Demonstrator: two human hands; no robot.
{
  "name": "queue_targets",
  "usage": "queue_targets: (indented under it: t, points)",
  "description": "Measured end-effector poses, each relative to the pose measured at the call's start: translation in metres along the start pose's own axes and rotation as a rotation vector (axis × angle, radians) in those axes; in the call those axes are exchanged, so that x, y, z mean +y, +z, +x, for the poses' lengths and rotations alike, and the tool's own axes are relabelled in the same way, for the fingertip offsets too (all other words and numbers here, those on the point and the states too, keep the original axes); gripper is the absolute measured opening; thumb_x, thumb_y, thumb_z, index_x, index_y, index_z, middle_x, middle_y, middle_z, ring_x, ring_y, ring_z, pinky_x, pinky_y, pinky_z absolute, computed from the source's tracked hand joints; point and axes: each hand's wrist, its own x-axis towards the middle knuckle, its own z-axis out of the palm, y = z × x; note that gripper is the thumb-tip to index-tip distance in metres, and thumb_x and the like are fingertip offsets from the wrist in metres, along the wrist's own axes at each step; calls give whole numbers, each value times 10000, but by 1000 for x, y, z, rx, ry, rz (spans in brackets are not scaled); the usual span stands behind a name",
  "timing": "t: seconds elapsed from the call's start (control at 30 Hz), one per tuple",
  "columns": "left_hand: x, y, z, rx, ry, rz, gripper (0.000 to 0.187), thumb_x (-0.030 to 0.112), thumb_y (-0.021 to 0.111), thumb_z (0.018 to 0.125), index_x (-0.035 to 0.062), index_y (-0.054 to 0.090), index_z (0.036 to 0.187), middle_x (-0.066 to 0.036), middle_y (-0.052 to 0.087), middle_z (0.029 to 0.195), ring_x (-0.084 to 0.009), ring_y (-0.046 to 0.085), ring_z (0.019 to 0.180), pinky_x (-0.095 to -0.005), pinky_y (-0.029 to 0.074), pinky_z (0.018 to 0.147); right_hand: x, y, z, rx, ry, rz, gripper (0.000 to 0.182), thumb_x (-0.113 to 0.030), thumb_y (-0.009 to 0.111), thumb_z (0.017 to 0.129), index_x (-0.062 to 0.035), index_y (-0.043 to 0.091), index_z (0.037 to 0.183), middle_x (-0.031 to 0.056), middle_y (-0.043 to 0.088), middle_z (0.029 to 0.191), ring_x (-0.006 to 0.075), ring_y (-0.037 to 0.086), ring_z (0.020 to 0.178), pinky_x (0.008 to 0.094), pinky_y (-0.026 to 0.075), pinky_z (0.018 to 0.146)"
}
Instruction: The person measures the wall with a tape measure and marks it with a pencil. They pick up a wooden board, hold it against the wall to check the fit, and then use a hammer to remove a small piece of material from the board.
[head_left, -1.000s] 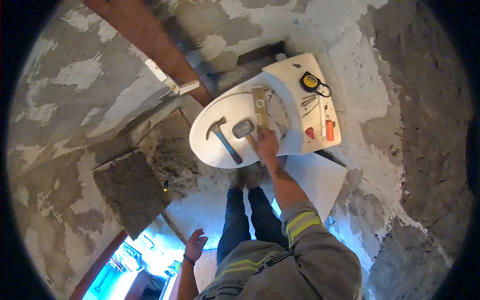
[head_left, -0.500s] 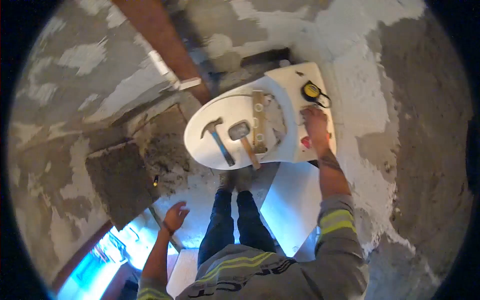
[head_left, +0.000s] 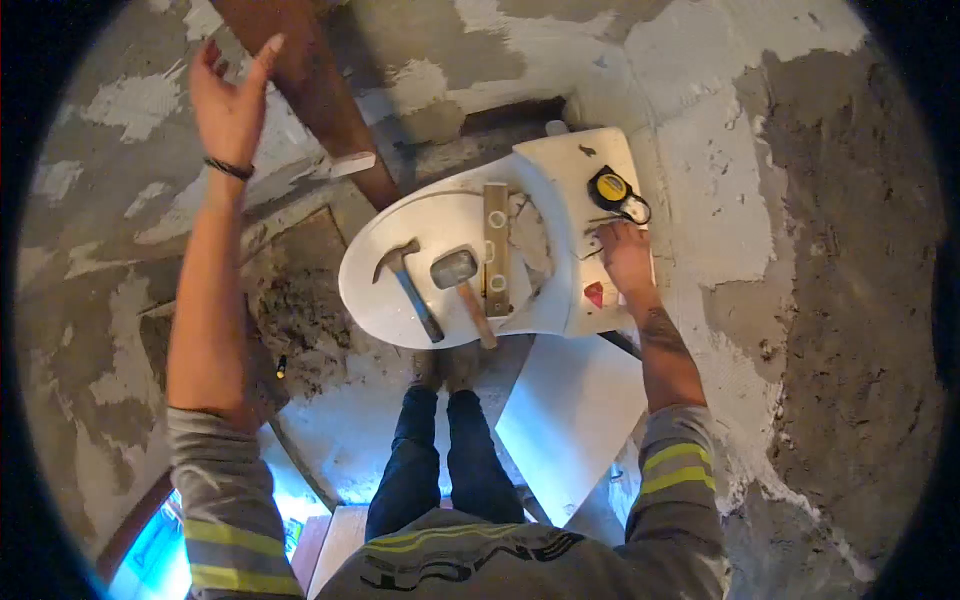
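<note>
My left hand (head_left: 232, 110) is raised at the upper left, fingers apart and holding nothing, near the brown wooden post (head_left: 300, 75). My right hand (head_left: 626, 258) rests on the white toilet tank top (head_left: 600, 150), fingers bent down; what they may hold is too small to tell. Just above it lies a yellow and black tape measure (head_left: 610, 188), and below it a red piece (head_left: 594, 294). On the toilet lid (head_left: 375, 300) lie a blue-handled claw hammer (head_left: 410, 290), a mallet (head_left: 462, 280) with a wooden handle and a spirit level (head_left: 496, 250).
White panels (head_left: 570, 420) lean below the toilet. A small yellow and black object (head_left: 281, 367) is on the dirty floor at the left. Patchy plastered walls (head_left: 850, 250) surround the spot. My legs (head_left: 405, 460) stand in front of the toilet.
My left hand has swung up from beside my legs to the upper left, by the post. My right hand stays on the tank top. The view has shifted slightly.
</note>
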Motion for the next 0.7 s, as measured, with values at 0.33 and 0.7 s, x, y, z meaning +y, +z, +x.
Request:
queue_targets:
  t: [0.33,0.7]
  points:
    - [35,-18,69,-525,-232,-560,725,312,756,793,28,396,1354,-132,534,1261,-270,512,1173,-403,419,991,-18,-1,42,152,232,431,220,-13,531,763,-21,555,982,220,524,984,407,572,821,468,496,678]
    - [-17,-130,26,-547,-311,-564,560,200,743,797,-16,483,1244,-84,624,1125,-190,577,1061,-336,439,960,-21,0,46,86,81,-13,128,-94,495,813,-41,604,857,149,533,854,326,576,804,463,456,682]
